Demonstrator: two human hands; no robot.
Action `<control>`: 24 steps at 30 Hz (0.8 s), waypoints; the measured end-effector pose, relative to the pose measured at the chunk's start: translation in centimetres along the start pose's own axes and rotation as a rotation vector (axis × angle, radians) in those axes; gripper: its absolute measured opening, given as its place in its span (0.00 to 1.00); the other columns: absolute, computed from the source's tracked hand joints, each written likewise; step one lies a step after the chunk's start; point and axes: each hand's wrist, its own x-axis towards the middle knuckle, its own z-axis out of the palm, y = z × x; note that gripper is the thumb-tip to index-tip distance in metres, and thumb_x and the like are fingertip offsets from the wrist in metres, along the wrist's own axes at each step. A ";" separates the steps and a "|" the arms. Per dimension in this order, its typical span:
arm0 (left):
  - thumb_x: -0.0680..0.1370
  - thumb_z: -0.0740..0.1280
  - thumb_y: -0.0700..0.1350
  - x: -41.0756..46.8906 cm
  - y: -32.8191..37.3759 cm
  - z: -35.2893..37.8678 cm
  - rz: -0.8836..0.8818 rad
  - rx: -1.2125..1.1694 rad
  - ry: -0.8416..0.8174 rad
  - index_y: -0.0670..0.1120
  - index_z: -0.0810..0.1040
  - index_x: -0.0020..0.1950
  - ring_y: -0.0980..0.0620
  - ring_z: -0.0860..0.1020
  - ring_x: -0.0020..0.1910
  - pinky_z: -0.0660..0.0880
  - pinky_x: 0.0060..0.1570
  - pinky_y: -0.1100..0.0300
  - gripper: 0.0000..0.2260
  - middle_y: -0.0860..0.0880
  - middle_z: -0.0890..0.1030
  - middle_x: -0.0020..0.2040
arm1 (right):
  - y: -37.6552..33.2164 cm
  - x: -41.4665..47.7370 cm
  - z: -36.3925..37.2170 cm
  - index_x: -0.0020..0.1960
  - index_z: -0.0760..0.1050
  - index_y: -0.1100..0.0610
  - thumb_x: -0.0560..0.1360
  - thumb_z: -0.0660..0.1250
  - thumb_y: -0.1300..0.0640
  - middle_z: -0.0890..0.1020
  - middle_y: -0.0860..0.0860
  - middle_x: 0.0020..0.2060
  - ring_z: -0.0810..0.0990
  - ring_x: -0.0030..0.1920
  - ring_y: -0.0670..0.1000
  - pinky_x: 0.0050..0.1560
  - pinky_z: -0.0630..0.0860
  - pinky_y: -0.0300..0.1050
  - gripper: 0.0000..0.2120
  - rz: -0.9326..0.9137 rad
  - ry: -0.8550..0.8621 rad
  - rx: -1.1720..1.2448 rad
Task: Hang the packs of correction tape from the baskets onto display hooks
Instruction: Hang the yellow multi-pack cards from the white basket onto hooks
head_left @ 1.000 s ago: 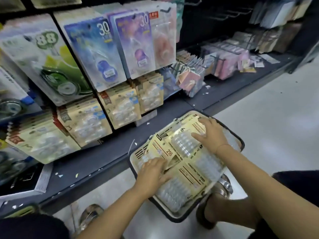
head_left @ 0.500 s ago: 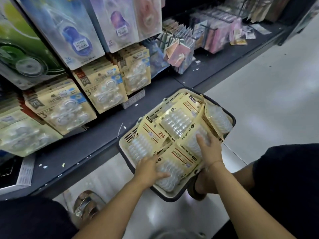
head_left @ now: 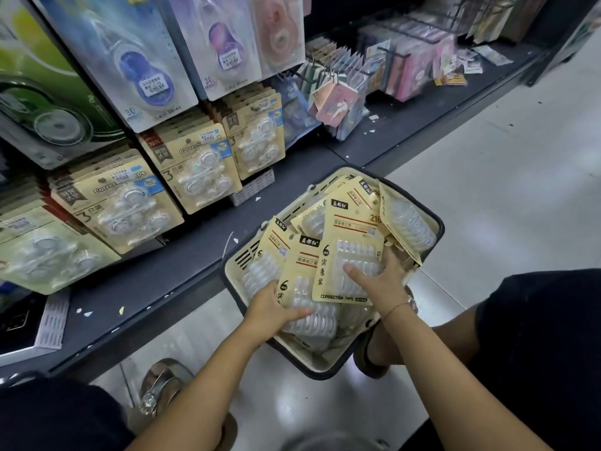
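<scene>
Since half a second earlier, both hands had drawn packs up out of the basket [head_left: 437, 224]. The right hand [head_left: 380, 281] pinched one six-pack [head_left: 353, 236] upright, thumb on its blister and fingers behind. The left hand [head_left: 276, 310] curled round a second pack [head_left: 300, 271] by the near-left rim. Overlapping cards could snag and drag neighbours over that rim. Hanging three-packs [head_left: 195, 167] sat packed tight above the shelf edge [head_left: 182, 265], leaving little room there. Bare floor [head_left: 504, 190] lay open beyond the basket's right side.
</scene>
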 end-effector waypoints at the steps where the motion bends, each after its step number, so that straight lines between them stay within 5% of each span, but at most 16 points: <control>1: 0.66 0.82 0.47 0.0 -0.1 0.1 -0.010 -0.039 0.005 0.48 0.76 0.58 0.53 0.83 0.51 0.79 0.52 0.58 0.24 0.52 0.84 0.50 | -0.1 -0.2 0.1 0.74 0.61 0.54 0.65 0.78 0.44 0.68 0.50 0.69 0.66 0.71 0.53 0.67 0.69 0.52 0.45 0.013 -0.049 0.034; 4: 0.68 0.80 0.46 0.2 -0.3 0.2 -0.037 -0.112 0.018 0.49 0.76 0.57 0.52 0.83 0.50 0.80 0.50 0.57 0.21 0.51 0.84 0.50 | 0.0 -0.3 0.1 0.74 0.63 0.53 0.63 0.78 0.39 0.68 0.48 0.71 0.66 0.71 0.50 0.70 0.68 0.54 0.46 0.003 -0.127 0.054; 9: 0.78 0.69 0.39 0.3 1.0 0.0 -0.090 -0.207 0.065 0.48 0.74 0.58 0.51 0.82 0.41 0.78 0.32 0.61 0.10 0.47 0.83 0.50 | 0.0 -1.3 1.4 0.69 0.67 0.50 0.71 0.75 0.52 0.69 0.47 0.64 0.67 0.66 0.48 0.65 0.69 0.48 0.30 -0.012 -0.237 0.034; 12: 0.83 0.61 0.51 0.5 1.4 -0.3 -0.125 -0.330 0.018 0.49 0.75 0.64 0.50 0.84 0.46 0.79 0.36 0.61 0.12 0.47 0.85 0.52 | 0.5 -2.0 2.5 0.68 0.65 0.50 0.71 0.76 0.52 0.71 0.48 0.64 0.70 0.65 0.49 0.67 0.70 0.49 0.31 0.033 -0.202 0.079; 15: 0.79 0.47 0.68 0.5 1.5 -0.5 -0.163 -0.506 -0.009 0.54 0.79 0.63 0.55 0.83 0.54 0.79 0.48 0.61 0.29 0.52 0.85 0.56 | 0.7 -2.4 3.0 0.67 0.63 0.50 0.72 0.75 0.55 0.75 0.45 0.56 0.74 0.58 0.48 0.60 0.73 0.45 0.30 0.067 -0.133 0.108; 17: 0.75 0.51 0.70 0.4 1.7 -0.5 -0.157 -0.491 -0.037 0.55 0.78 0.64 0.55 0.82 0.56 0.78 0.48 0.61 0.30 0.53 0.85 0.57 | 1.0 -2.7 3.5 0.68 0.64 0.52 0.71 0.75 0.55 0.75 0.46 0.55 0.75 0.58 0.50 0.61 0.74 0.47 0.30 0.080 -0.067 0.104; 20: 0.76 0.67 0.60 0.0 2.3 0.0 -0.154 -0.476 -0.002 0.53 0.79 0.60 0.54 0.82 0.50 0.77 0.41 0.62 0.17 0.53 0.85 0.51 | 1.3 -3.4 4.3 0.67 0.66 0.53 0.68 0.76 0.47 0.77 0.48 0.57 0.77 0.59 0.51 0.63 0.75 0.53 0.32 0.076 -0.025 0.064; 22: 0.79 0.68 0.53 0.3 2.3 0.2 -0.152 -0.491 0.057 0.54 0.79 0.54 0.56 0.82 0.46 0.76 0.36 0.66 0.06 0.55 0.84 0.48 | 1.1 -3.4 4.3 0.65 0.69 0.54 0.69 0.74 0.43 0.77 0.50 0.58 0.77 0.58 0.51 0.61 0.75 0.52 0.30 0.076 -0.032 -0.001; 24: 0.80 0.68 0.50 0.6 2.6 0.4 -0.143 -0.504 0.109 0.54 0.80 0.52 0.53 0.83 0.50 0.78 0.43 0.63 0.03 0.52 0.85 0.51 | 0.1 -2.7 3.4 0.57 0.74 0.55 0.73 0.69 0.40 0.79 0.52 0.52 0.78 0.52 0.50 0.55 0.76 0.48 0.22 0.087 -0.035 -0.038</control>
